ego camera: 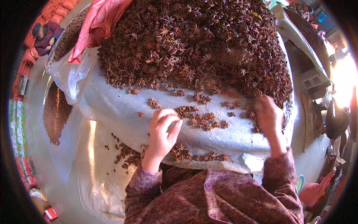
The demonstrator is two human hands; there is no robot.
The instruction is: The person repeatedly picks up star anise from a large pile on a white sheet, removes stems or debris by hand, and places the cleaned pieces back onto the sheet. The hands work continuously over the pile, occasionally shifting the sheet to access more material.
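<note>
A large heap of dried star anise (190,47) covers the back of a table spread with pale plastic sheeting (120,109). My left hand (165,131) is above the sheeting, fingers curled, thumb and forefinger close together beside a loose cluster of star anise (208,120); whether anything is between them is not visible. Blurred by motion, my right hand (268,114) is at the heap's lower right edge, beside scattered pieces; its fingertips cannot be made out. More star anise (180,152) lies along the sheet's near edge, close to my body.
Pink woven sacking (98,25) drapes over the heap's left side. Dark fragments (127,156) lie on sheeting below at the left, near another brown pile (56,113). A person (47,37) sits at far left. A hollow concrete block (311,79) stands at right.
</note>
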